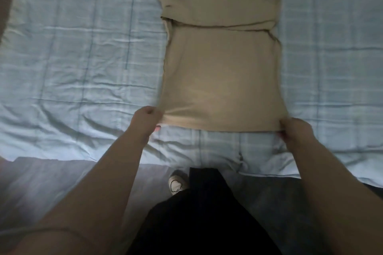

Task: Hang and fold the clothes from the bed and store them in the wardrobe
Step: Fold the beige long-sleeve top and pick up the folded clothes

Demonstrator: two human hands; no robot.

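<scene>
Beige knit top (221, 72) pinched at hem corners by left hand (146, 121) and right hand (296, 131); uneven lifting likely skews fold.

A pale shoe (176, 182) stands on the grey floor (62, 182).

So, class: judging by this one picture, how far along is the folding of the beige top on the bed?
Done: the beige top lies flat on the pale blue checked bedspread, its upper part already folded over, leaving a crosswise edge. In hand: the left hand and the right hand each pinch a corner of the near hem. Left: the next fold and storing it; no wardrobe is in view.
</scene>
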